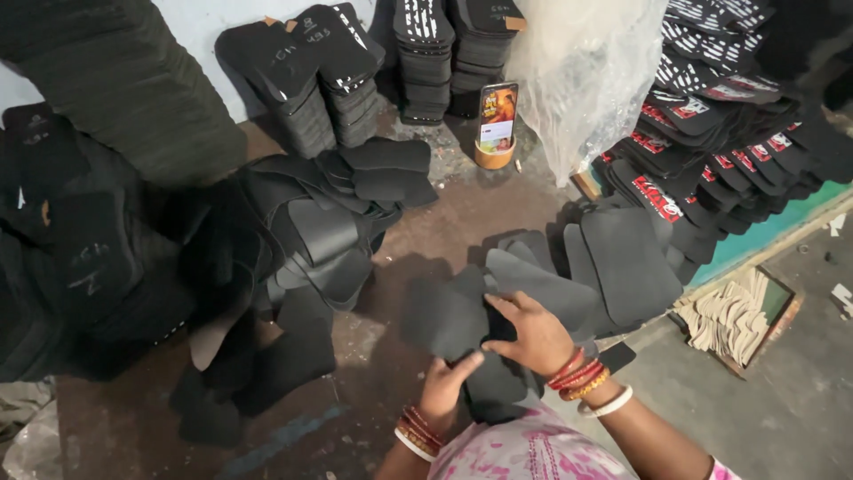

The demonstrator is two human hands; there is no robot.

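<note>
Low over the floor [373,267], both hands grip a small stack of dark grey foam sole cut-outs [484,324], the right hand [536,336] curled over its top, the left hand [447,382] closed on its near edge.

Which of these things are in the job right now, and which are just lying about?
In hand:
- left hand and right hand, both on the dark foam sheets
- fanned sheets beside them

Lying about:
- phone propped in a small cup
- clear plastic bag
- printed sole stacks
- tray of pale pieces
- loose black pile
</note>
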